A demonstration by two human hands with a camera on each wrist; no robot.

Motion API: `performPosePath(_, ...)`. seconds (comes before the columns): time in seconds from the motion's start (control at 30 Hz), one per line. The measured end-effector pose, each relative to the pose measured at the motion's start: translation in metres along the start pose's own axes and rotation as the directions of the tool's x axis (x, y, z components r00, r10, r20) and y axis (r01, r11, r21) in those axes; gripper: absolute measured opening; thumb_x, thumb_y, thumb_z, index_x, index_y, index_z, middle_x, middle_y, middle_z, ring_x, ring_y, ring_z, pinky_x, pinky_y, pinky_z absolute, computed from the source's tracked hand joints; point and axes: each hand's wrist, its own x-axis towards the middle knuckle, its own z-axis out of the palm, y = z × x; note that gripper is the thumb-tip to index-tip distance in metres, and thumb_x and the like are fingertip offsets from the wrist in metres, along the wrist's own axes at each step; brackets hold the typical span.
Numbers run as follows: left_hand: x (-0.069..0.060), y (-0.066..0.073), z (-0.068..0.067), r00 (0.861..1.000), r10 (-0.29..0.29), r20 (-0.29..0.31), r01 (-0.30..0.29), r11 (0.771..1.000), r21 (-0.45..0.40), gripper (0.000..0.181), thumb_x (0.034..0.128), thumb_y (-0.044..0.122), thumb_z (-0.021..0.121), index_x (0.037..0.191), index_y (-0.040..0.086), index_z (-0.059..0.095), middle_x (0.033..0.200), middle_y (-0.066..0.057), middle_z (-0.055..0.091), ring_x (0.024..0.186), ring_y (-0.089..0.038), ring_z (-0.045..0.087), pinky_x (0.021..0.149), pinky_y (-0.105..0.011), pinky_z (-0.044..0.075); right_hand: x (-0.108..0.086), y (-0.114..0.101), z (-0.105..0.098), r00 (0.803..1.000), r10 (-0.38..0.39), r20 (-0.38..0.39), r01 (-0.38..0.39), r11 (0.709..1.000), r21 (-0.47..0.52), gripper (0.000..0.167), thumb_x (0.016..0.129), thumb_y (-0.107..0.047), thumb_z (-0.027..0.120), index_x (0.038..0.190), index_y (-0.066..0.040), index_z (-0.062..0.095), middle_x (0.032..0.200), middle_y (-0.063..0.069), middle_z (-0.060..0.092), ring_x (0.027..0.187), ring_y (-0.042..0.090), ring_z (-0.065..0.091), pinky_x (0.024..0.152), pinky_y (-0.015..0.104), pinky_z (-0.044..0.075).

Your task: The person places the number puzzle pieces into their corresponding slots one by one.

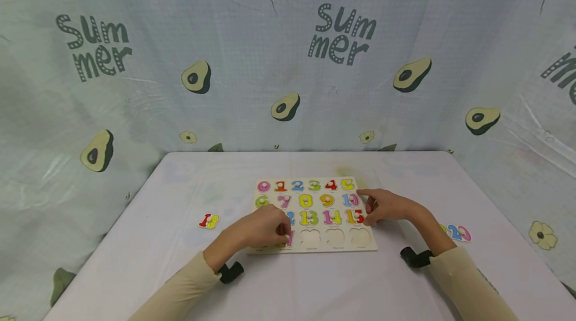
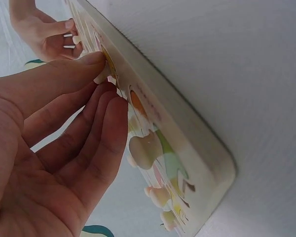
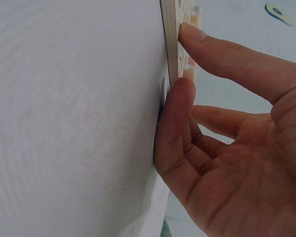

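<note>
A wooden number puzzle board lies on the table, with knobbed number pieces in its rows and three bare recesses in the front row. My left hand is over the front row, its thumb and fingertips pinching the knob of the pink number 17 puzzle piece, mostly covered by the hand. In the left wrist view, the left thumb meets the fingertips at that knob. At the board's right edge is my right hand; its thumb touches the board and its fingers are loosely bent.
A red and yellow number 18 piece lies left of the board. To the right, a blue and pink number 20 piece lies beside a greenish piece partly hidden by the right forearm. A patterned cloth hangs behind the white table.
</note>
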Motion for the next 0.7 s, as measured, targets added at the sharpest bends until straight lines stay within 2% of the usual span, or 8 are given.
performPosePath(0.5, 0.0004, -0.0008, 0.0014, 0.999, -0.046, 0.002, 0.046, 0.999, -0.027, 0.005, 0.09, 0.019, 0.08, 0.09, 0.014, 0.08, 0.074, 0.014, 0.065, 0.07, -0.003, 0.056, 0.068, -0.018, 0.049, 0.003, 0.0005, 0.0016, 1.0, 0.002, 0.0, -0.002, 1.0, -0.002, 0.091, 0.081, -0.015, 0.083, 0.156, 0.004, 0.036, 0.092, 0.008, 0.055, 0.084, 0.02, 0.054, 0.071, 0.03, 0.049)
performPosePath(0.7, 0.0019, -0.0006, 0.0021, 0.999, -0.037, -0.006, 0.037, 0.999, -0.019, 0.005, 0.0901, 0.017, 0.079, 0.091, 0.013, 0.08, 0.075, 0.012, 0.066, 0.07, -0.004, 0.056, 0.067, -0.019, 0.049, 0.0017, -0.0001, 0.0009, 1.0, -0.003, -0.006, 0.003, 1.0, -0.005, 0.09, 0.081, -0.013, 0.083, 0.156, 0.005, 0.036, 0.092, 0.008, 0.055, 0.084, 0.02, 0.053, 0.071, 0.032, 0.046)
